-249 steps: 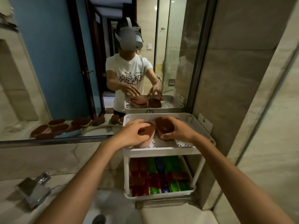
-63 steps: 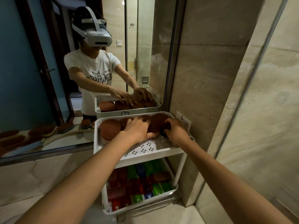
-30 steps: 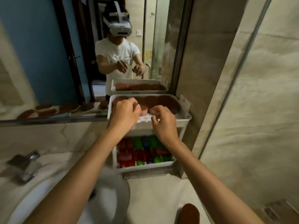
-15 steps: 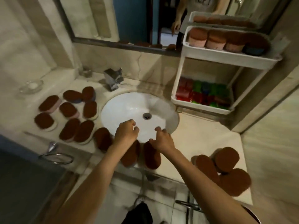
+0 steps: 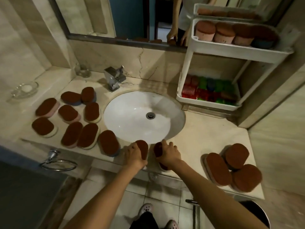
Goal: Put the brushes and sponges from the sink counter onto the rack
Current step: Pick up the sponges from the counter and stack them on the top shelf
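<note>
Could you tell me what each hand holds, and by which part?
Left hand grips a sponge by its near end; right hand grips another sponge across its middle.

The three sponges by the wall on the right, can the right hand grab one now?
Probably, but not yet: the right hand grips a sponge at the sink's front edge. Bare counter lies between it and the three sponges, so nothing blocks the way.

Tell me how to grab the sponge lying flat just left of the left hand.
Come from above and pinch the sponge across its long sides at mid-length. It lies flat, brown face up, a long oval, narrowest that way.
</note>
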`<control>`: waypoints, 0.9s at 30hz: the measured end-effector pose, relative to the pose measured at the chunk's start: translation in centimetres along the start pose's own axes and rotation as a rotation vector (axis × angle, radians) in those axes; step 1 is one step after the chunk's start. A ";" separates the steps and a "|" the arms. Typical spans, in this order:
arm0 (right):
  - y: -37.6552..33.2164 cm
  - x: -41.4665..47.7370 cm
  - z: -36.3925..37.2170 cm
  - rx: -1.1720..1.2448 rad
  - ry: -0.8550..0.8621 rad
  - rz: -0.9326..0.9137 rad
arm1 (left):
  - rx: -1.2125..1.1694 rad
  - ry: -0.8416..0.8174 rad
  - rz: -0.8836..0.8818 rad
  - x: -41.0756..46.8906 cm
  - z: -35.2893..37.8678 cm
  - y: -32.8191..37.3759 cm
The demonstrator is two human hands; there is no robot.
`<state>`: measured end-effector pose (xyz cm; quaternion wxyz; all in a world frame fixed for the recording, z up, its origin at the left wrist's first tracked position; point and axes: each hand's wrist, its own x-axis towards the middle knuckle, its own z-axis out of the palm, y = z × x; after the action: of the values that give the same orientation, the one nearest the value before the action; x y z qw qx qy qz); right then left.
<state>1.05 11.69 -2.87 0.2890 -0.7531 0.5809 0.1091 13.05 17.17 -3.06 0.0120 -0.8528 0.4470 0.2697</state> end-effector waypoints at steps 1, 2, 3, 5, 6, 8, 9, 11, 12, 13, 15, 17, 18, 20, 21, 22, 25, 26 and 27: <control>0.3 0.0 -0.5 0.010 0.017 -0.004 | 0.020 0.003 0.004 0.2 -0.1 0.1; 0.6 0.0 -0.9 0.011 0.031 -0.007 | 0.042 0.004 0.008 0.4 -0.2 0.1; 0.9 0.0 -1.3 0.005 0.045 -0.003 | 0.064 0.003 0.014 0.6 -0.3 0.0; 1.3 -0.2 -1.6 -0.009 0.082 0.025 | 0.096 0.011 0.035 0.8 -0.3 0.0; 1.1 -0.3 -1.4 -0.003 0.088 0.035 | 0.098 0.018 0.038 0.9 -0.2 -0.1; 0.5 -0.6 -0.5 0.019 0.048 0.031 | 0.075 0.032 0.036 0.8 0.0 -0.1; 0.2 -0.7 0.2 0.019 0.021 0.030 | 0.065 0.038 0.039 0.8 0.1 0.0; -0.2 -0.8 1.3 -0.007 0.007 0.038 | 0.047 0.046 0.042 0.7 0.2 0.1; -0.2 -0.7 1.6 -0.029 0.021 0.041 | 0.037 0.046 0.038 0.6 0.2 0.1; -0.1 -0.6 1.8 -0.049 0.040 0.041 | 0.025 0.046 0.033 0.5 0.2 0.1; 0.1 -0.5 1.7 -0.052 0.059 0.042 | -0.008 0.051 0.013 0.2 0.1 0.0; 0.5 -0.5 1.0 -0.023 0.065 0.029 | -0.045 0.071 -0.008 -0.1 -0.2 0.1; 0.6 -0.6 0.4 -0.007 0.075 0.013 | -0.056 0.087 -0.008 -0.4 -0.5 0.2; 0.9 -0.9 -1.7 0.025 0.124 -0.026 | -0.080 0.131 0.025 -0.8 -1.8 1.1; 1.0 -1.1 -3.2 0.053 0.166 -0.045 | -0.107 0.161 0.057 -1.0 -2.7 1.9; 1.2 -1.3 -4.7 0.084 0.210 -0.065 | -0.140 0.183 0.094 -1.2 -3.7 2.7; 2.1 -2.5 -9.9 0.155 0.401 -0.125 | -0.237 0.290 0.231 -2.2 -7.2 6.1; 2.4 -2.9 -11.2 0.175 0.460 -0.145 | -0.262 0.330 0.257 -2.6 -8.2 7.0; 2.7 -3.5 -12.8 0.195 0.510 -0.158 | -0.281 0.370 0.287 -2.9 -9.3 8.1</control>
<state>-4.71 6.88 8.45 0.2124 -0.7678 0.5821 -0.1631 9.71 12.05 8.06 -0.2267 -0.8088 0.5160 0.1678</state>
